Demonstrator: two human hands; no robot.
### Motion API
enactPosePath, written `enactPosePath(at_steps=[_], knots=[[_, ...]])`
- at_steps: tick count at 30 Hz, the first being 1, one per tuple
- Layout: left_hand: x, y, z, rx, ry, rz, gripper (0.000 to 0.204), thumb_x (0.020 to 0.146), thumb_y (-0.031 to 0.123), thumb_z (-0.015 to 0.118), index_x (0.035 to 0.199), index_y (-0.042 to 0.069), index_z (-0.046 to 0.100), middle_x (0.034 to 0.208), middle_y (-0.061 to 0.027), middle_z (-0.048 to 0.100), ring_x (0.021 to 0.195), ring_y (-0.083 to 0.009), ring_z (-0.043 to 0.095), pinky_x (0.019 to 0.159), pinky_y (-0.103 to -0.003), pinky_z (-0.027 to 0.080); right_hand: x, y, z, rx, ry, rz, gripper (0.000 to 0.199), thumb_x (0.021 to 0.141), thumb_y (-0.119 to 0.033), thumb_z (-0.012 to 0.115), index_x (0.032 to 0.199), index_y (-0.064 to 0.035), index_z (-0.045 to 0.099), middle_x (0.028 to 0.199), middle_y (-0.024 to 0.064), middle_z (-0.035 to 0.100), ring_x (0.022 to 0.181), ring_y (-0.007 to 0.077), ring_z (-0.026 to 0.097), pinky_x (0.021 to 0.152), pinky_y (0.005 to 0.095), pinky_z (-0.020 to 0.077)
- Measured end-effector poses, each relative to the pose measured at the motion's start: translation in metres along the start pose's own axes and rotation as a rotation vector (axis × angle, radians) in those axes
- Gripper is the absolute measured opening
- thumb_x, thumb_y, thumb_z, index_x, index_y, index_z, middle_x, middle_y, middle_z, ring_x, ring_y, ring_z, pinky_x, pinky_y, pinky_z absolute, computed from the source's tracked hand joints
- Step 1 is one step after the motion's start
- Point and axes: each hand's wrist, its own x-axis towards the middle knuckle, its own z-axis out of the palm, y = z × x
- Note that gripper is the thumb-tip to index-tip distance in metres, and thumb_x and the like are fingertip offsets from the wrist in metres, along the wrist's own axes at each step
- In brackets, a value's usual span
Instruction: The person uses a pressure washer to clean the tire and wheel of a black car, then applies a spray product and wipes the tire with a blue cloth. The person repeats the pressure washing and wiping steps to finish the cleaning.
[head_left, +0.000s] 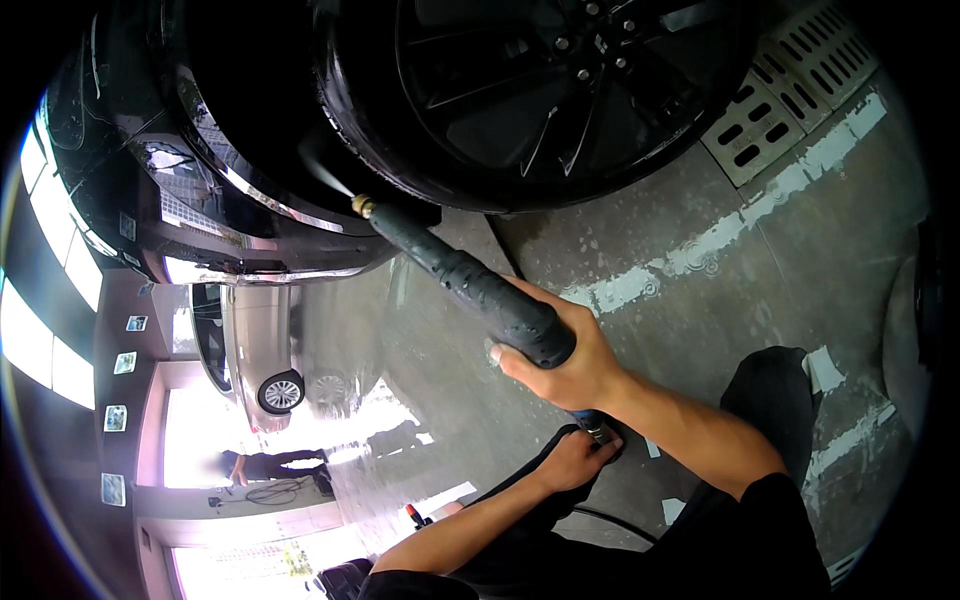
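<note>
My right hand (575, 355) is wrapped round the thick rear part of a black pressure washer gun (470, 285). Its brass nozzle (362, 206) points up and left, and a thin white spray leaves it toward the dark wheel arch. Just below, my left hand (580, 460) closes round the hose coupling (597, 428) under the gun's grip. A black hose (615, 524) runs on past my dark trousers. Ahead stands a wet black car wheel (570, 110) with several bolts, and the glossy black bodywork (190, 225) reaches off to its left.
Slotted drain grates (765, 115) lie right of the wheel. The wet grey floor (560, 245) bears worn white lines. A beige car (262, 340) stands further left, and another person (280, 466) is near a bright doorway. Coiled hose (275, 493) hangs on the wall there.
</note>
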Motion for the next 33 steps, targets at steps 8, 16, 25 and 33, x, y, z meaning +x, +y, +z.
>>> enactPosePath(at_steps=[8, 16, 25, 33], knots=[[-0.004, 0.005, 0.005, -0.071, 0.044, 0.062, 0.027, 0.105, 0.027, 0.058, 0.114, 0.002, 0.064, 0.099, -0.0169, 0.069, 0.092, -0.0313, 0.066, 0.085, -0.043, 0.051, -0.001, 0.01, 0.0, -0.059, 0.037, -0.038, 0.066, 0.083, -0.007, 0.076, 0.144, 0.0029, 0.054, 0.099, 0.0054, 0.069, 0.086, 0.0085, 0.063, 0.08, 0.0266, 0.0529], [-0.003, 0.017, -0.003, -0.024, 0.082, 0.057, 0.026, 0.105, 0.027, 0.059, 0.11, 0.003, 0.066, 0.092, -0.0178, 0.069, 0.086, -0.0325, 0.068, 0.082, -0.044, 0.052, 0.002, 0.003, -0.002, -0.017, 0.03, -0.054, 0.065, 0.083, -0.005, 0.075, 0.145, 0.0019, 0.053, 0.095, 0.0034, 0.067, 0.083, 0.0074, 0.061, 0.076, 0.0265, 0.0529], [-0.002, 0.034, -0.03, -0.029, 0.098, 0.136, 0.04, 0.101, 0.014, 0.066, 0.138, 0.001, 0.058, 0.136, -0.0148, 0.064, 0.127, -0.0294, 0.059, 0.108, -0.042, 0.047, 0.002, -0.04, -0.003, -0.006, -0.022, -0.241, 0.069, 0.081, -0.005, 0.077, 0.145, 0.0035, 0.052, 0.096, 0.0042, 0.069, 0.084, 0.0074, 0.064, 0.077, 0.0253, 0.0531], [0.005, 0.046, -0.049, -0.003, 0.3, 0.328, 0.036, 0.102, 0.014, 0.064, 0.134, -0.002, 0.06, 0.129, -0.019, 0.067, 0.123, -0.0313, 0.063, 0.107, -0.043, 0.048, 0.008, -0.066, -0.026, 0.019, 0.115, -0.449, 0.072, 0.078, -0.003, 0.075, 0.144, 0.0105, 0.05, 0.103, 0.0101, 0.071, 0.091, 0.0111, 0.068, 0.083, 0.0276, 0.0547]])
